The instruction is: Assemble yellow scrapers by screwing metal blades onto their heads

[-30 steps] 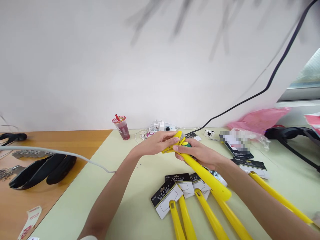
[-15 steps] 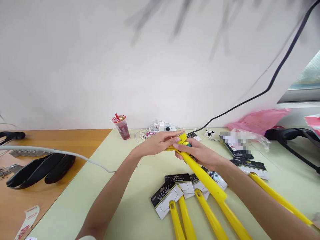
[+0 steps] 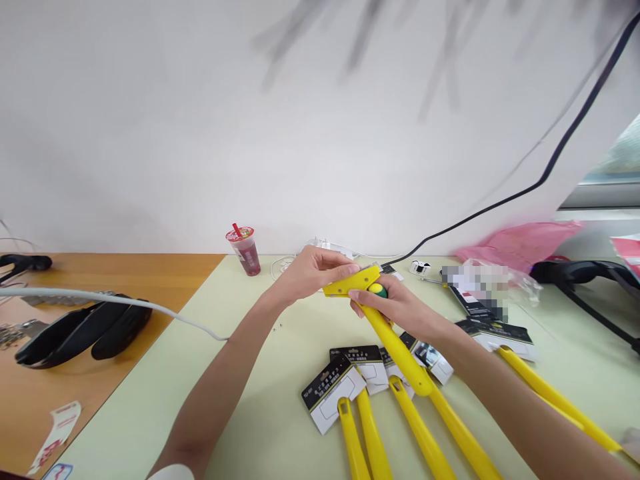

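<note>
A yellow long-handled scraper [image 3: 397, 347] is held up over the table, its wide head to the upper left and its handle slanting down to the right. My right hand [image 3: 400, 303] is closed around it just below the head, thumb on the front. A rounded green-and-yellow end [image 3: 377, 290] sticks out of the same hand; the rest of that object is hidden. With thumb and fingers together, my left hand [image 3: 313, 273] pinches the upper edge of the head, where a thin metal strip shows. Below lie more yellow handles [image 3: 415, 420] and black-and-white cards [image 3: 334, 392].
A drink cup [image 3: 245, 252] with a red straw stands near the wall. A black cable [image 3: 480, 208] crosses at the right. Pink plastic [image 3: 520, 240] and a black headset-like object [image 3: 575, 280] lie right. A black case [image 3: 80, 333] rests on the wooden table left.
My left hand has drawn back slightly, its fingers now bent into a pinch instead of stretched over the head. The scraper's head has turned, showing its flat face.
</note>
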### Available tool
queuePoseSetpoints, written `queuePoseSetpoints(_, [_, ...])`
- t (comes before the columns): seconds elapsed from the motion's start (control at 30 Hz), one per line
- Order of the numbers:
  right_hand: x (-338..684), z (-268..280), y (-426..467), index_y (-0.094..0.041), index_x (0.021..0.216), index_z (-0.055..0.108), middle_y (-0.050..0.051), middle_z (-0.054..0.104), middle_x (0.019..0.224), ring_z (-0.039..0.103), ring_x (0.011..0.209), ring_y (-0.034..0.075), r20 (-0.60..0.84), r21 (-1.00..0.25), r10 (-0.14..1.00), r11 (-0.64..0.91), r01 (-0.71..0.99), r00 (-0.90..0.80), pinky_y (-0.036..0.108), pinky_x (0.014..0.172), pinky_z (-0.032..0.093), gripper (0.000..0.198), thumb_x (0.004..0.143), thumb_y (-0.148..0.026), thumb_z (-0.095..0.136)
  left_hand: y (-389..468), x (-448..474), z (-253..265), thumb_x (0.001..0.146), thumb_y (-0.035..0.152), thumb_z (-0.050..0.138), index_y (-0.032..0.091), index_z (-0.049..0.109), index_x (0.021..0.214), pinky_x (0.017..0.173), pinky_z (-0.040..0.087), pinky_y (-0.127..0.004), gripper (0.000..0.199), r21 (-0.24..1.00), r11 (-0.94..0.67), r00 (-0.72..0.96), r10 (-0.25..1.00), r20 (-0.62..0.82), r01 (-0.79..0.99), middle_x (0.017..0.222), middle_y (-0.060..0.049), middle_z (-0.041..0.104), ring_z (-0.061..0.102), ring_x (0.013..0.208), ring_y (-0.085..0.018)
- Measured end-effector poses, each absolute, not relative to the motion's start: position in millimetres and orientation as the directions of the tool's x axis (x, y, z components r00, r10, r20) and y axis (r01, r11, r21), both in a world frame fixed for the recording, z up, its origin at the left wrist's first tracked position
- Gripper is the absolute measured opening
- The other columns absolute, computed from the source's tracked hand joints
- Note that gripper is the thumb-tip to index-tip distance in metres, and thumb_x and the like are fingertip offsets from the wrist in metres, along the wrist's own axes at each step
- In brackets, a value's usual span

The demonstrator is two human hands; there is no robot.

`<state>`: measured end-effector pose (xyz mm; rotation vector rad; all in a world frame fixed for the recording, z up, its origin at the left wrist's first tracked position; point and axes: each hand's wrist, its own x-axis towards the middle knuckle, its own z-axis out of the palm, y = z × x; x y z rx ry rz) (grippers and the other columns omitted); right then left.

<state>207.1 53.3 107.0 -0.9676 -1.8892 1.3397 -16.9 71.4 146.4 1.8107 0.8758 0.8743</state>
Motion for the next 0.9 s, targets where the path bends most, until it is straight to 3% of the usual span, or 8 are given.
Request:
queuePoseSetpoints(0.23, [210.5, 107.0, 53.8, -0.021, 0.075, 0.068, -0.003, 0.056, 0.066, 0.046, 0.055, 0.011, 0.087, -0.920, 0.781, 0.301, 0.250, -0.619, 0.028, 0.052, 0.036, 0.031, 0.097, -0.043, 0.072, 72.9, -17.1, 144.9, 0.091, 0.060, 0.081, 0.016, 0.085, 0.102, 0.084, 0.056, -0.032, 0.045, 0.924, -0.305, 0.545, 0.827, 0.138, 0.229, 0.106, -0.011, 0.082, 0.073, 0.096, -0.022])
queuePoseSetpoints(0.4, [214.2, 107.8, 57.3, -0.021, 0.074, 0.067, -0.003, 0.061, 0.070, 0.047, 0.060, 0.013, 0.092, -0.914, 0.780, 0.312, 0.258, -0.619, 0.030, 0.058, 0.036, 0.030, 0.096, -0.041, 0.070, 75.4, -18.0, 140.7, 0.095, 0.060, 0.077, 0.016, 0.077, 0.099, 0.080, 0.053, -0.030, 0.045, 0.908, -0.333, 0.518, 0.840, 0.162, 0.254, 0.096, -0.007, 0.077, 0.069, 0.087, -0.017])
queuePoseSetpoints(0.57, [215.2, 107.7, 57.9, -0.022, 0.070, 0.066, -0.004, 0.059, 0.068, 0.045, 0.058, 0.013, 0.075, -0.912, 0.774, 0.308, 0.271, -0.629, 0.031, 0.057, 0.035, 0.031, 0.096, -0.038, 0.070, 77.6, -23.2, 141.6, 0.094, 0.060, 0.077, 0.015, 0.077, 0.100, 0.090, 0.057, -0.034, 0.045, 0.911, -0.337, 0.471, 0.860, 0.196, 0.237, 0.099, -0.008, 0.077, 0.070, 0.093, -0.019])
queuePoseSetpoints(0.7, [214.6, 107.7, 57.7, -0.022, 0.069, 0.065, -0.004, 0.059, 0.068, 0.045, 0.059, 0.013, 0.078, -0.907, 0.746, 0.329, 0.264, -0.661, 0.031, 0.059, 0.035, 0.031, 0.097, -0.035, 0.068, 74.1, -26.0, 145.6, 0.095, 0.057, 0.076, 0.017, 0.079, 0.099, 0.084, 0.055, -0.032, 0.041, 0.883, -0.372, 0.442, 0.869, 0.223, 0.286, 0.098, -0.008, 0.078, 0.070, 0.091, -0.019])
queuePoseSetpoints(0.9, [213.6, 106.4, 57.6, -0.022, 0.072, 0.067, -0.005, 0.061, 0.069, 0.046, 0.061, 0.013, 0.096, -0.906, 0.755, 0.336, 0.257, -0.648, 0.031, 0.060, 0.035, 0.026, 0.096, -0.032, 0.069, 70.1, -25.5, 148.3, 0.096, 0.058, 0.075, 0.019, 0.084, 0.100, 0.083, 0.053, -0.031, 0.040, 0.837, -0.438, 0.539, 0.814, 0.215, 0.328, 0.101, -0.008, 0.081, 0.070, 0.093, -0.020])
